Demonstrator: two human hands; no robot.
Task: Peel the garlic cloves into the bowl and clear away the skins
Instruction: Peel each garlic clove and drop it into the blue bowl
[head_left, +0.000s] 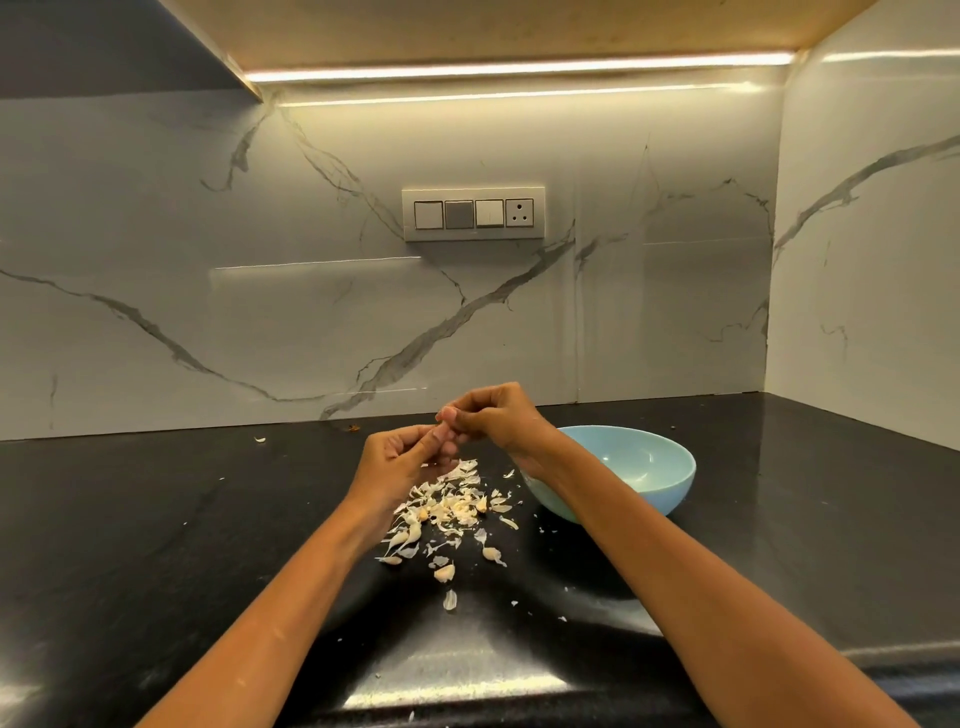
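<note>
Both hands are raised together above the black counter. My left hand (402, 457) and my right hand (493, 415) pinch one small garlic clove (445, 427) between their fingertips; most of the clove is hidden by the fingers. Below them lies a scattered heap of pale garlic skins (452, 506) with a few unpeeled cloves, such as one clove (444, 572) nearer to me. A light blue bowl (660, 467) stands to the right of the heap, partly behind my right forearm; what it holds is not visible.
The black counter (156, 519) runs to a marble wall at the back and on the right. A stray skin (260, 439) lies near the back wall. A switch panel (474, 214) is on the wall. The counter's front edge (457, 696) is close to me.
</note>
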